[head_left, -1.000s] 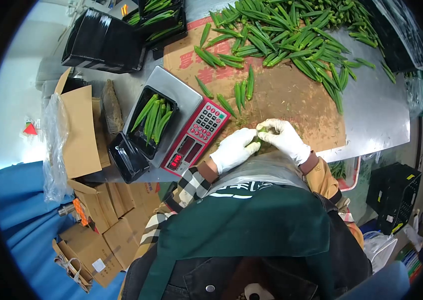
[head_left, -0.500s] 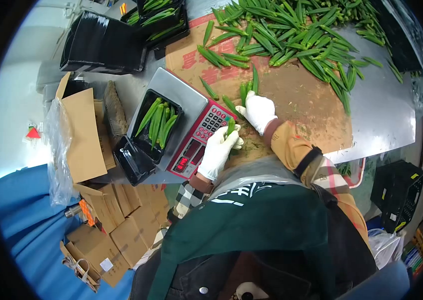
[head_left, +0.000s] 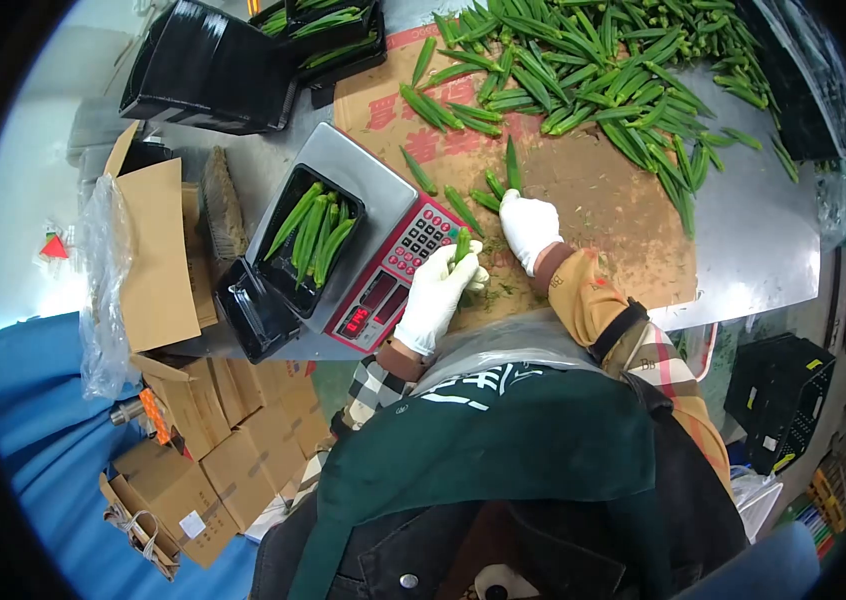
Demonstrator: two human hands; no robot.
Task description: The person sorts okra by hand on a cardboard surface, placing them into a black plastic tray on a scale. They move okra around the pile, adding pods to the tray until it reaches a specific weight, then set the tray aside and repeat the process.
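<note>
Okra pod (head_left: 461,246) stands nearly upright in the left hand (head_left: 435,296), which wears a white glove and is closed around the pod's lower part. The pod is held at the near right corner of the weighing scale (head_left: 388,275), over the edge of its red keypad panel. We locate the right hand (head_left: 530,228), also in a white glove, palm down on the cardboard sheet (head_left: 603,215) just beside the left hand. Its fingertips (head_left: 515,203) touch the near ends of a few loose pods (head_left: 512,165), and we cannot tell whether it grips any of them. On the steel platform of the scale we note a black tray (head_left: 285,288) holding a batch of okra (head_left: 315,235) laid lengthwise. An empty black tray (head_left: 258,315) lies against the near left side of the scale. At the far edge of the cardboard sheet we find a large heap of okra (head_left: 593,70), with single pods scattered between the heap and the hands. The cardboard sheet lies on a metal counter (head_left: 763,240). At the far left of the counter sits a stack of black trays (head_left: 208,65), with filled trays (head_left: 333,40) just beside it. Left of the scale stands an open carton (head_left: 158,255) with a clear plastic bag (head_left: 103,290) against it. Below the counter edge we see folded cardboard boxes (head_left: 233,450), and on the floor to the right a black crate (head_left: 778,400).
</note>
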